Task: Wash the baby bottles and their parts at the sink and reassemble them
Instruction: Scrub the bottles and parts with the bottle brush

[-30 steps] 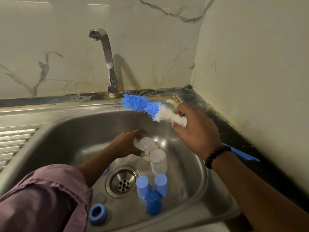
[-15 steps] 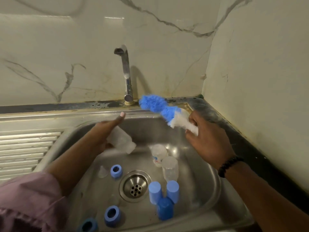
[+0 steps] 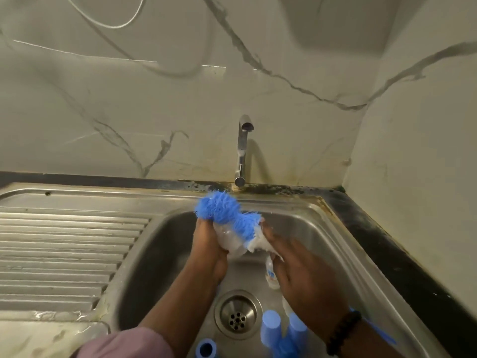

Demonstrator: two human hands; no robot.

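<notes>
Over the far half of the steel sink point(image 3: 333, 228) we see both hands at work; the left hand point(image 3: 210, 244) has its fingers curled round a clear baby bottle point(image 3: 231, 240), which lies tilted with one end towards the far left and the other towards the drain; the right hand point(image 3: 302, 275) grips the white part of a bottle brush point(image 3: 227, 215), fingers wrapped about it, and its blue handle end point(image 3: 382, 332) shows past the wrist, beside a black bead bracelet point(image 3: 343, 332). The brush's blue bristles lie across the upper side of the bottle and stick out beyond it to the far left; whether they are inside the bottle we cannot tell, for the frame is blurred there.

Just below the right hand a second clear bottle point(image 3: 271, 273) with a blue mark lies on the sink floor, partly hidden by the fingers; nearer still, right of the drain strainer point(image 3: 236, 315), stand three blue caps point(image 3: 271, 329) close together; a blue screw ring point(image 3: 205, 348) sits at the near edge, left of the drain. The chrome tap point(image 3: 242, 148) rises behind the sink, against the marbled wall point(image 3: 154, 104); the ribbed draining board point(image 3: 64, 254) spreads to the left; a mauve sleeve point(image 3: 124, 343) covers the left forearm at the near edge.
</notes>
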